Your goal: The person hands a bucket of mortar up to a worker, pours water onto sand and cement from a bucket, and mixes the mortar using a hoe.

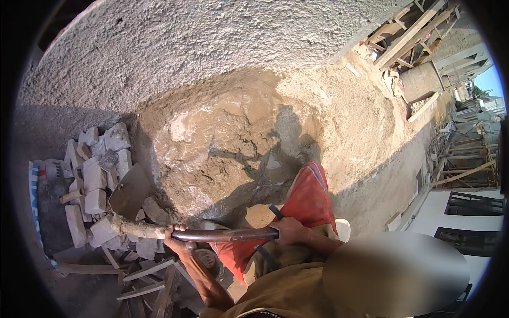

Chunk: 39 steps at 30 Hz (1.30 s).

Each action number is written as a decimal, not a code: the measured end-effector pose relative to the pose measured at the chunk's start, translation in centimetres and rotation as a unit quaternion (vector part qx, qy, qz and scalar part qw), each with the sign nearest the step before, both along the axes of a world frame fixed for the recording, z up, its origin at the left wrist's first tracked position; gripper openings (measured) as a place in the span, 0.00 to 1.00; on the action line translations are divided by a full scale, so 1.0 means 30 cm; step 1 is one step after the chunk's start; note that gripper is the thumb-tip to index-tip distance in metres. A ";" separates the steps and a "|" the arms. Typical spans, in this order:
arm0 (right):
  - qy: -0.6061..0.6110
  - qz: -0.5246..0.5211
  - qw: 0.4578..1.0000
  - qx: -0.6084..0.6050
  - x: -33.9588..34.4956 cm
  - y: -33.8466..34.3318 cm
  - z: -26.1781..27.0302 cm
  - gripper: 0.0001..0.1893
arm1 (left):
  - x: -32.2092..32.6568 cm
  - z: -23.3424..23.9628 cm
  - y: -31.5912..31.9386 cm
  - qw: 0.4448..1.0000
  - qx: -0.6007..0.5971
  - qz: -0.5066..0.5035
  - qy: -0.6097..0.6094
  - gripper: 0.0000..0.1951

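Observation:
A long-handled hoe is held across my front, its broad, mud-stained metal blade (pixel 131 192) at the left, raised above broken masonry. My left hand (pixel 177 240) wraps around the handle where the mud-caked part meets the dark, shiny shaft (pixel 226 235). Near the other end of the shaft, my right hand (pixel 288 230) grips it close to my red shorts (pixel 314 198). Wet, brown mortar (pixel 222 139) lies spread on the ground before me, glossy in places. My shadow (pixel 288 127) falls across it.
A rough plastered wall (pixel 222 39) borders the mortar. Concrete blocks and rubble (pixel 95 179) are piled at left, with loose timber (pixel 145 274) below. Sandy ground (pixel 358 107) extends right towards a metal drum (pixel 421 82) and stacked planks (pixel 413 33). A blurred oval covers part of the lower right.

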State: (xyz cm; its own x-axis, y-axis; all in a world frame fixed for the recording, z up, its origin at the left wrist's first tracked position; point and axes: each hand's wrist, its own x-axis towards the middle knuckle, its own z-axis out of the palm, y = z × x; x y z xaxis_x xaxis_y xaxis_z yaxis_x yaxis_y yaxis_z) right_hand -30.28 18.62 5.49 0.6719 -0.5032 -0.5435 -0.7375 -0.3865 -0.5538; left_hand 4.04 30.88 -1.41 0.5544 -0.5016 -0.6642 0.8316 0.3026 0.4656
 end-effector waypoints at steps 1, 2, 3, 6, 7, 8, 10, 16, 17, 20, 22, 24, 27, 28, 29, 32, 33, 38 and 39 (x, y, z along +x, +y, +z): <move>-0.001 0.017 1.000 0.013 -0.035 -0.007 0.023 0.15 | -0.054 0.055 0.029 1.000 -0.005 0.020 -0.013 0.05; -0.003 0.034 0.999 0.026 -0.082 -0.014 0.041 0.17 | -0.122 0.082 0.070 0.999 -0.023 0.041 0.005 0.05; -0.022 0.024 0.999 0.029 -0.133 -0.031 0.045 0.17 | -0.184 0.094 0.104 0.998 0.002 0.050 -0.038 0.05; -0.030 0.045 0.998 0.019 -0.351 -0.135 -0.006 0.16 | -0.415 0.144 0.098 0.998 0.024 0.041 -0.042 0.06; -0.068 0.071 0.995 0.009 -0.432 -0.176 -0.056 0.16 | -0.476 0.120 0.111 0.998 0.028 0.036 -0.040 0.05; -0.099 0.093 0.991 -0.002 -0.536 -0.226 -0.101 0.15 | -0.571 0.132 0.069 0.997 0.029 0.034 -0.057 0.06; -0.104 0.098 0.990 0.012 -0.715 -0.372 -0.063 0.15 | -0.791 0.242 0.007 0.997 0.062 0.012 -0.051 0.06; -0.160 0.072 0.984 0.009 -1.273 -0.642 -0.004 0.13 | -1.405 0.436 -0.228 0.993 0.115 -0.006 -0.028 0.07; -0.125 0.074 0.989 0.033 -1.321 -0.677 0.050 0.13 | -1.452 0.456 -0.238 0.991 0.128 0.013 -0.023 0.06; -0.087 0.143 0.985 0.038 -1.428 -0.770 0.253 0.13 | -1.571 0.583 -0.236 0.992 0.127 0.014 -0.020 0.06; -0.062 0.165 0.984 0.026 -1.453 -0.801 0.318 0.14 | -1.635 0.661 -0.288 0.993 0.121 0.004 -0.010 0.06; -0.033 0.185 0.982 0.016 -1.480 -0.812 0.365 0.14 | -1.662 0.678 -0.301 0.994 0.108 0.018 0.010 0.06; -0.101 0.155 0.982 -0.040 -1.519 -0.780 0.403 0.11 | -1.692 0.639 -0.289 0.990 0.106 0.077 0.060 0.05; -0.073 0.143 0.987 -0.014 -1.525 -0.771 0.407 0.11 | -1.680 0.573 -0.269 0.990 0.097 0.081 0.062 0.05; -0.043 0.137 0.990 0.012 -1.535 -0.766 0.408 0.11 | -1.677 0.515 -0.249 0.990 0.087 0.092 0.066 0.04; -0.053 0.024 0.998 0.028 -1.563 -0.710 0.404 0.12 | -1.688 0.441 -0.320 0.991 0.081 0.065 0.083 0.04; -0.055 -0.019 0.998 0.033 -1.568 -0.706 0.408 0.12 | -1.678 0.389 -0.310 0.991 0.086 0.054 0.091 0.04; -0.006 0.139 0.990 -0.011 -1.561 -0.636 0.390 0.15 | -1.673 0.335 -0.273 0.986 0.089 0.084 0.110 0.06; 0.001 0.146 0.989 -0.009 -1.559 -0.642 0.381 0.16 | -1.685 0.331 -0.265 0.983 0.096 0.099 0.120 0.06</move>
